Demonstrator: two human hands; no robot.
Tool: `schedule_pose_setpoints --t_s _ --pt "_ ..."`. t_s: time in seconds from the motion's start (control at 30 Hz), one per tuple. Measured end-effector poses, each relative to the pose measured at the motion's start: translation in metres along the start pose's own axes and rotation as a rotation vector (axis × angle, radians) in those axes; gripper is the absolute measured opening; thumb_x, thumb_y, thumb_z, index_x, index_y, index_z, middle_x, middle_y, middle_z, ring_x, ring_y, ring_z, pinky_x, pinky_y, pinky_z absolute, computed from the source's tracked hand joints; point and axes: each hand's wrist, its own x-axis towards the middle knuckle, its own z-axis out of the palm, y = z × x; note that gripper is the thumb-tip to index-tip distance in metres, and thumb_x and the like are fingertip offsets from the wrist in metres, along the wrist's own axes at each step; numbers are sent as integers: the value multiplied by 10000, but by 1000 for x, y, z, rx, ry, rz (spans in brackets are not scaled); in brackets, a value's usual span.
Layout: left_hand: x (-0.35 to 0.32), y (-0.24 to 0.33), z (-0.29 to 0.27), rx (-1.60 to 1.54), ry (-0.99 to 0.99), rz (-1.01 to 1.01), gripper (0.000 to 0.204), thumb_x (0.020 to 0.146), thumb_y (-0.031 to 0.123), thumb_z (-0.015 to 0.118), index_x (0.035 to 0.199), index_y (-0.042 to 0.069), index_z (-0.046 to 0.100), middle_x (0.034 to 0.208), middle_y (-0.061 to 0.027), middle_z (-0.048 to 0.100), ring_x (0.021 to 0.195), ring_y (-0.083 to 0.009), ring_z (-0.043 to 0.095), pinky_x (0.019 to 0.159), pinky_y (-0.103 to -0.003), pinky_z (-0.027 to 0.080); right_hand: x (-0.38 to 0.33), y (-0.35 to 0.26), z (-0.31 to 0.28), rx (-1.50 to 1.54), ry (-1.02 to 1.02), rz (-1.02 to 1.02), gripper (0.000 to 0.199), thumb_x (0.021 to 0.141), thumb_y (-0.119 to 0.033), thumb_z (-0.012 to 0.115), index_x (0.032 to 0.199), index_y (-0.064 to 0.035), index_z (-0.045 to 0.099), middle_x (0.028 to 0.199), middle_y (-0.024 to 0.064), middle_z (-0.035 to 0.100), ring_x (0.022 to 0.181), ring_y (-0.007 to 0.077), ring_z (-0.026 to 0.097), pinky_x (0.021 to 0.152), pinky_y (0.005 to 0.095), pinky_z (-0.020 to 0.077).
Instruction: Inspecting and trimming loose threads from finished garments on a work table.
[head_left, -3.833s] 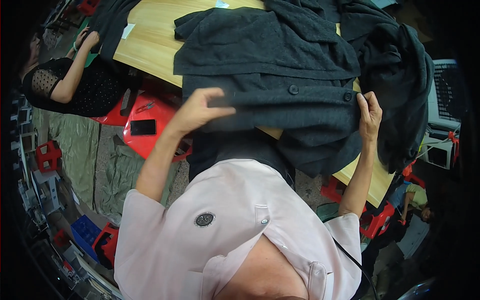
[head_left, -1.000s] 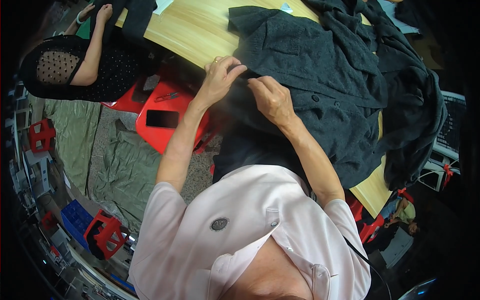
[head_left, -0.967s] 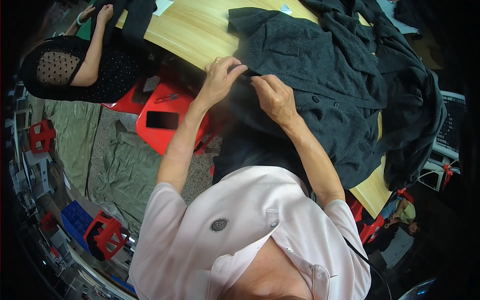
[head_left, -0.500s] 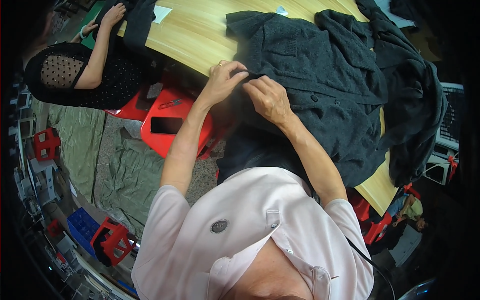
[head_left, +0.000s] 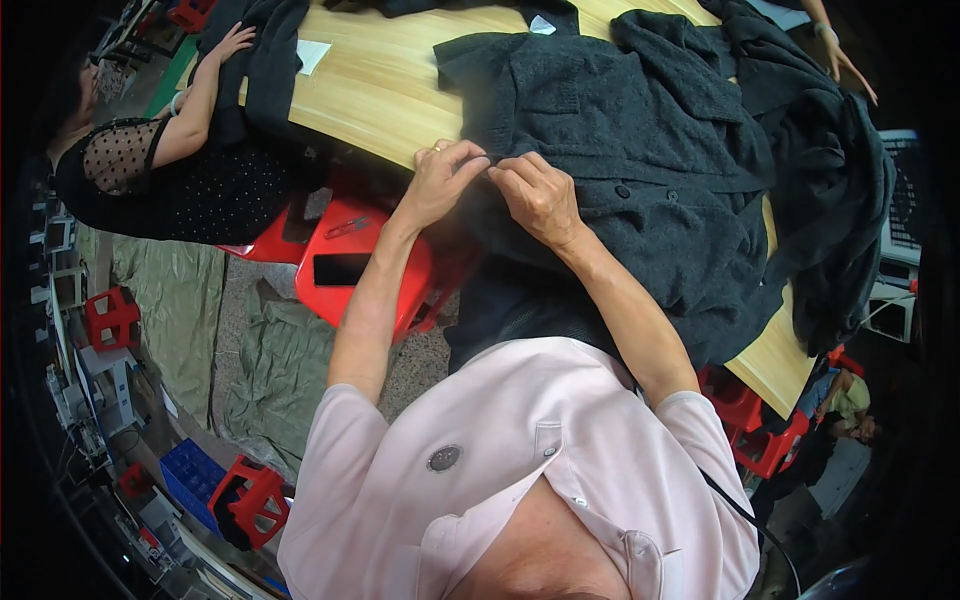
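Observation:
A dark grey knit cardigan (head_left: 640,125) with a pocket and dark buttons lies spread on the light wood table (head_left: 380,85). At its near left corner, my left hand (head_left: 440,185) pinches the garment's edge between thumb and fingers. Close beside it on the right, my right hand (head_left: 540,200) is also closed on the edge, its fingertips nearly meeting the left ones. Whatever small detail lies between the fingertips is too small to make out.
Left of me, a red stool (head_left: 375,298) carries small snips (head_left: 347,227). A co-worker in black (head_left: 175,205) stands at the table's left end by dark cloth. More dark garments (head_left: 825,190) hang over the right side, where another person's hand (head_left: 845,70) reaches in.
My hands keep their grip at the edge, fingertips slightly closer together. Another person's hand has appeared at the upper right, and dark cloth now shows along the table's far edge.

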Motion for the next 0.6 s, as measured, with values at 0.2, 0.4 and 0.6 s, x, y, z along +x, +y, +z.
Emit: schedule_pose_setpoints --t_s 0.2,0.4,0.6 --pt "-6 -3 3 49 157 170 145 957 152 854 1029 37 803 907 -121 757 842 -275 717 772 -403 542 2 -2 2 -29 7 50 97 916 -67 752 1003 -59 711 1145 71 760 892 264 748 696 390 635" --pt "-6 -1 -9 -227 -4 12 232 849 100 953 1044 25 851 939 -114 751 864 -202 730 824 -340 568 -2 -1 5 17 -76 47 87 912 -65 732 961 -65 660 1040 70 736 888 263 747 690 397 632" --pt "-12 -8 3 -110 52 76 232 839 6 943 1049 40 850 939 -44 736 868 -129 668 784 -276 508 -3 3 5 57 -54 59 132 874 16 772 904 -30 652 969 116 746 840 301 756 682 400 633"
